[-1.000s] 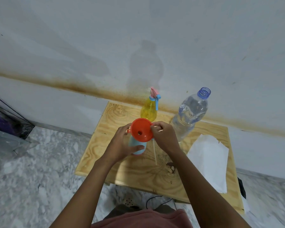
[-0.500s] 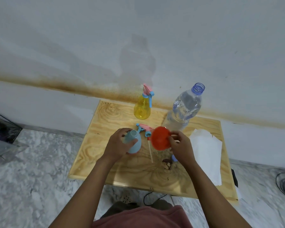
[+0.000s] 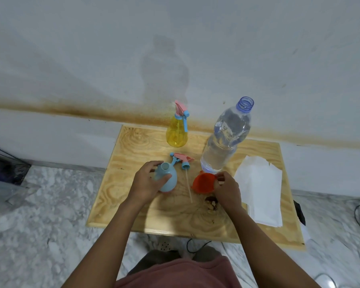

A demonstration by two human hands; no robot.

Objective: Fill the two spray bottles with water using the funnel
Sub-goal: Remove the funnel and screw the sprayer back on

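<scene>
Now | left hand (image 3: 147, 183) gripping uncapped blue bottle (image 3: 167, 179); right hand (image 3: 227, 189) pinching funnel (image 3: 203, 182) on board | yellow bottle (image 3: 176, 132) capped; filling seemingly unfinished

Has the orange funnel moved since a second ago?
Yes. The orange funnel has left the blue spray bottle's open neck; the right hand now holds it low over the wooden board, near the water bottle.

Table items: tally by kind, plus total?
Spray bottles: 2, blue spray bottle open, yellow spray bottle capped
Loose spray head: 1
Water bottle: 1
Funnel: 1
Paper stack: 1
Total: 6

The left hand holds the blue one; the right hand holds the funnel.
</scene>
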